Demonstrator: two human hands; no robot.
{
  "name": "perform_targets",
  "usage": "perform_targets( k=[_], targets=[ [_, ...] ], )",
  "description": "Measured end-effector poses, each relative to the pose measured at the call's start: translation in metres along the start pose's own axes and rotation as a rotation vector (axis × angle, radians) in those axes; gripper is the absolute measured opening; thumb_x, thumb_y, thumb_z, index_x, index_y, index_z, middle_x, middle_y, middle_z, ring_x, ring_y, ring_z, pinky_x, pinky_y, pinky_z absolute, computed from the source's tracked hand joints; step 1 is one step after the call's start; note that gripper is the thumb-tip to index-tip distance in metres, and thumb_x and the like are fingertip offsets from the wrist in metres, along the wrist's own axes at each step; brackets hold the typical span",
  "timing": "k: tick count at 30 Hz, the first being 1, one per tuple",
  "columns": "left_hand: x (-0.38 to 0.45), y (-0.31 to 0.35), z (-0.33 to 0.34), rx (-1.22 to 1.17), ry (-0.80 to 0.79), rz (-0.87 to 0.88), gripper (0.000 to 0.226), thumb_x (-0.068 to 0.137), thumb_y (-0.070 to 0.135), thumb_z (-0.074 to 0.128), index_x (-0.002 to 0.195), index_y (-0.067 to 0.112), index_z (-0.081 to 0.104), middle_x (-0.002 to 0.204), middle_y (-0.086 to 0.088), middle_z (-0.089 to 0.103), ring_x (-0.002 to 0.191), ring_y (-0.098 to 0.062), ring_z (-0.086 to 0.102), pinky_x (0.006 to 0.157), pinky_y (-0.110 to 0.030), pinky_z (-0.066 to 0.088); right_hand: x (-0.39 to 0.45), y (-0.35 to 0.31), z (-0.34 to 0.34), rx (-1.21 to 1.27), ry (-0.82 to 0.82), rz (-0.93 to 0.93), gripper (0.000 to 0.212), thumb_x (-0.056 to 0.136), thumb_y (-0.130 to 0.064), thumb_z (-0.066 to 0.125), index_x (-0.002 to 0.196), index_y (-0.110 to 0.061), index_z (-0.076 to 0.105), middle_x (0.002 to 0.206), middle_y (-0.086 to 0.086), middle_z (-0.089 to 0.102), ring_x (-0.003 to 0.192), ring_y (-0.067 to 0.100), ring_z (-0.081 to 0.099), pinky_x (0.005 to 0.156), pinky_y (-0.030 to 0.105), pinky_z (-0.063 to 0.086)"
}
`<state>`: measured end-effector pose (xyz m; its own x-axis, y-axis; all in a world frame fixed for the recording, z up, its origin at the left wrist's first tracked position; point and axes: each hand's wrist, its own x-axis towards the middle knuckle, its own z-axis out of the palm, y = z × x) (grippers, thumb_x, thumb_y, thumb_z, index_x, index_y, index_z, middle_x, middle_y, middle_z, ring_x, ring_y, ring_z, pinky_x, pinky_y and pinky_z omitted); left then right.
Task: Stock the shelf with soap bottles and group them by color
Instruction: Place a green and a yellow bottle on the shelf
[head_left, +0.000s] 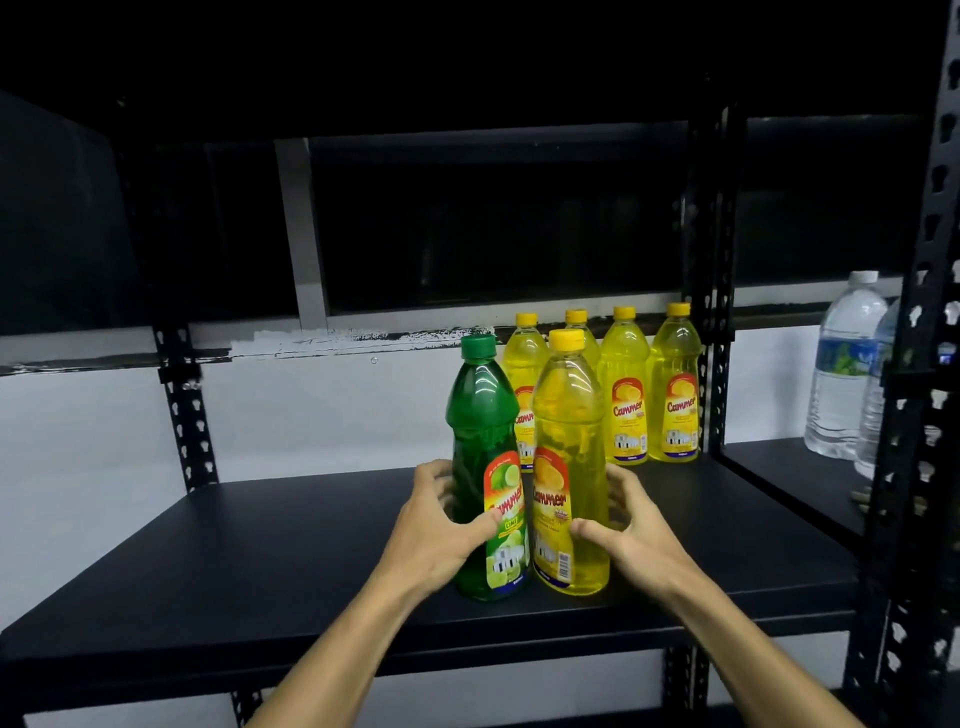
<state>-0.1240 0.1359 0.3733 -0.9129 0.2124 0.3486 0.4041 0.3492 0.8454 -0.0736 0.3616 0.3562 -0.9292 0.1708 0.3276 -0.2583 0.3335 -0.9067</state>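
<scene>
The black metal shelving unit (717, 291) fills the room ahead, its slotted uprights rising at the back and down the right side. Its broad black shelf board (260, 561) runs from the left edge to the right uprights, in front of a white wall (93, 426) with a ragged painted band above it.

On the neighbouring bay to the right stand two clear water bottles (844, 369), side by side and partly behind the front upright.

At the back right of the shelf board four yellow soap bottles (623, 389) stand upright in a loose row, yellow caps on, red-and-yellow labels facing out; the two on the left are partly hidden.

Nearer the front edge, two more stand upright and touching: a green lime soap bottle (478, 441) on the left and a front yellow soap bottle (569, 441) on the right, both resting on the board.

The left hand (441, 525) wraps the lower body of the green one, thumb across the label and fingers curled round its far side. The right hand (631, 530) holds the front yellow one low down, thumb pressed on the label side, fingers curled loosely round the right flank, slightly spread. Both forearms reach in from below.
</scene>
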Motion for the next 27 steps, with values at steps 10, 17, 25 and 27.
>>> perform_targets(
  k=[10, 17, 25, 27],
  targets=[
    [0.005, -0.005, 0.005, 0.058, 0.025, 0.005, 0.086, 0.071, 0.032, 0.087, 0.141, 0.027, 0.037, 0.129, 0.009, 0.056, 0.113, -0.004, 0.053, 0.082, -0.015, 0.043, 0.002, 0.001, 0.008, -0.133, 0.127, -0.007, 0.096, 0.068, -0.035, 0.085, 0.146, -0.022, 0.032, 0.131, -0.004, 0.044, 0.122, 0.011, 0.044, 0.097, 0.032, 0.045],
    [0.008, -0.007, -0.003, 0.048, -0.065, -0.037, 0.087, 0.072, 0.034, 0.087, 0.139, 0.024, 0.032, 0.136, 0.007, 0.051, 0.117, -0.003, 0.048, 0.089, -0.019, 0.042, 0.003, 0.004, -0.008, 0.01, 0.013, 0.005, 0.074, 0.073, -0.024, 0.081, 0.128, -0.034, 0.033, 0.118, -0.014, 0.052, 0.117, 0.012, 0.053, 0.084, 0.019, 0.047],
    [0.005, -0.009, 0.01, 0.079, -0.001, -0.011, 0.091, 0.068, 0.028, 0.089, 0.141, 0.032, 0.035, 0.131, 0.011, 0.058, 0.111, -0.002, 0.057, 0.089, -0.024, 0.05, -0.003, 0.001, 0.014, -0.154, 0.175, -0.019, 0.098, 0.071, -0.028, 0.083, 0.15, -0.021, 0.025, 0.129, -0.003, 0.037, 0.113, 0.004, 0.037, 0.091, 0.024, 0.04],
    [0.007, -0.008, 0.007, 0.064, -0.043, -0.015, 0.094, 0.072, 0.024, 0.087, 0.147, 0.029, 0.031, 0.136, 0.01, 0.054, 0.112, -0.001, 0.054, 0.087, -0.019, 0.047, 0.001, 0.003, 0.01, -0.124, 0.147, 0.003, 0.093, 0.073, -0.021, 0.082, 0.149, -0.02, 0.028, 0.123, -0.005, 0.04, 0.109, 0.006, 0.042, 0.087, 0.022, 0.041]
  ],
)
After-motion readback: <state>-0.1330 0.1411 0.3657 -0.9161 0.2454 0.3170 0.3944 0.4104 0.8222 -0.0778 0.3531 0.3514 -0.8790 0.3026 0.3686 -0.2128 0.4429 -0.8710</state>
